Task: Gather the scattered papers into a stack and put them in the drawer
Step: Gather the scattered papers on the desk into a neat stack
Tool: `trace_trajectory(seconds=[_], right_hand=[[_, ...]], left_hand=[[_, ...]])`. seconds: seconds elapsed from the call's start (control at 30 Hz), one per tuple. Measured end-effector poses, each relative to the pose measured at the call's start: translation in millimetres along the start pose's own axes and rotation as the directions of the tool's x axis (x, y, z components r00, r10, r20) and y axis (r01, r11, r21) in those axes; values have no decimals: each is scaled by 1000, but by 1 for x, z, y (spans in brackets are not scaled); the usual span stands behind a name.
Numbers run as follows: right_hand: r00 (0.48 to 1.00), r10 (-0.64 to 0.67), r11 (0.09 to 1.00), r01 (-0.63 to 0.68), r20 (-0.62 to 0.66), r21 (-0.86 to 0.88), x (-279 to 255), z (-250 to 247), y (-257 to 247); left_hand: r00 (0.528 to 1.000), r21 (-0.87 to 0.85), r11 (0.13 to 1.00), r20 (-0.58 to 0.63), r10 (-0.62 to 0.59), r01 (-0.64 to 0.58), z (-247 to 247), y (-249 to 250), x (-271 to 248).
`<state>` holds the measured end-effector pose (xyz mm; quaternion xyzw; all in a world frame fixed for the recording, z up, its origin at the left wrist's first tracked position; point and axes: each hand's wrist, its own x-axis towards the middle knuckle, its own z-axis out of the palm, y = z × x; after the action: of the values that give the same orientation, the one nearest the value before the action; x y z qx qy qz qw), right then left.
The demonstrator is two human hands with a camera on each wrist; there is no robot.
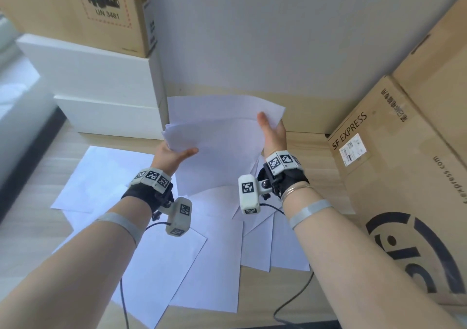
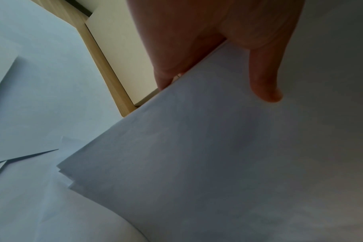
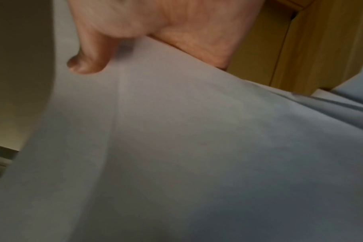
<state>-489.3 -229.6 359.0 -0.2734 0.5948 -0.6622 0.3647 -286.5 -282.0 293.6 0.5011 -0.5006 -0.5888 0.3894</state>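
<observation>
A stack of white papers (image 1: 222, 141) is held up above the wooden table (image 1: 30, 227) between both hands. My left hand (image 1: 174, 151) grips its left edge, thumb on top and fingers hidden behind; the left wrist view shows the thumb (image 2: 265, 88) pressed on the stack of papers (image 2: 197, 163). My right hand (image 1: 273, 129) grips the right edge the same way, thumb (image 3: 87, 63) on the top sheet (image 3: 176, 147). Several loose sheets (image 1: 202, 265) lie scattered on the table below. No drawer shows.
White boxes (image 1: 101, 88) stand stacked at the back left with a cardboard box (image 1: 83, 10) on top. Large cardboard cartons (image 1: 404, 164) crowd the right side. A grey wall (image 1: 252, 38) rises behind. Black cables (image 1: 290, 301) trail over the table's near edge.
</observation>
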Motion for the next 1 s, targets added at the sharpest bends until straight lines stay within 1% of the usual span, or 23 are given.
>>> trace_trajectory(seconds=[0.17,0.23,0.33,0.4,0.53,0.67,0.8,0.93,1.0], right_hand=[[996,-71,997,70,-47,-34,9,7,-21],[994,-88,995,86,-57,-42,10,8,-22],[984,-168,985,165,-57,-60,6,11,-18],[983,-183,982,180,-34,-63,4,9,-13],[982,-188,973,191,35,-127,3,8,-6],[991,-106,977,120,85,-176,-2,2,2],[997,-12,944,38,80,-327,-6,-5,25],[991,109,947,-79,79,-311,-8,-13,47],[978,188,929,-147,93,-341,-8,-17,58]], left_hand=[[1000,-36,999,-10,19,-19,-1,-4,4],[1000,-55,998,-4,22,-22,-1,-5,4],[1000,-72,997,9,20,-19,-2,-6,6],[1000,-74,997,18,17,-16,-3,-6,7],[1000,-84,996,21,15,-13,-5,-11,10],[999,-105,994,26,32,-29,-3,-14,10],[1000,-127,992,19,16,-14,-4,-20,11],[999,-148,988,3,-32,32,-1,-34,11],[998,-147,988,-26,-54,49,3,-41,12]])
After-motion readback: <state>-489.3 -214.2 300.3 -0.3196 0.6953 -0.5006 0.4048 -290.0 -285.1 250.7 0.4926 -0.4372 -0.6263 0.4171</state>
